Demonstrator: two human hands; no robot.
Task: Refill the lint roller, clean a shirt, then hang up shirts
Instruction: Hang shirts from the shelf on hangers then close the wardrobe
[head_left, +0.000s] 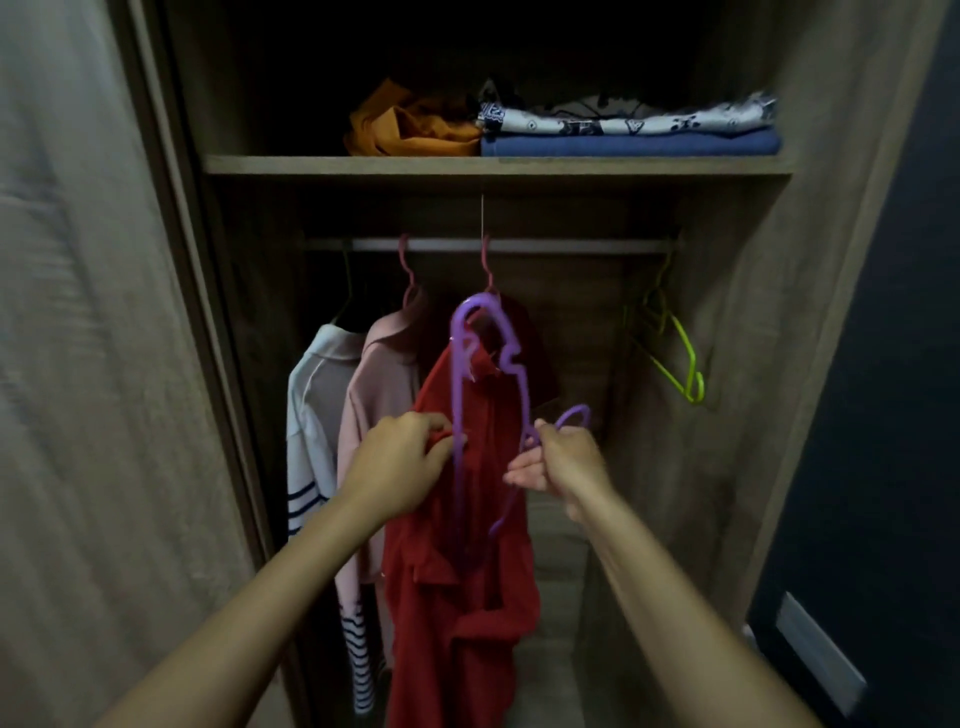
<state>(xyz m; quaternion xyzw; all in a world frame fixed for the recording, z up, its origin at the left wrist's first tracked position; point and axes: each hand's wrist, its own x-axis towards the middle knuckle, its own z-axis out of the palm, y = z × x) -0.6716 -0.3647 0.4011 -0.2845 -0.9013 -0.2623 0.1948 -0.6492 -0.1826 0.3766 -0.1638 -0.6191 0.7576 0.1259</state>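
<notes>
Inside the wardrobe (748, 322), left hand (395, 467) pinches the red shirt (462, 597); right hand (563, 462) grips the purple hanger (511, 358).

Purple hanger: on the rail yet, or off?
Off. The purple hanger is tilted in the right hand, its hook below the rail, partly inside the red shirt.

1. Red shirt (462, 597): soft matt cloth, creased.
2. Purple hanger (470, 332): smooth, slightly glossy plastic.
3. Rail (545, 245): pale metal with a dull sheen.
4. Wardrobe shelf (363, 165): matt wood grain.
5. Green hanger (688, 364): shiny plastic.
</notes>
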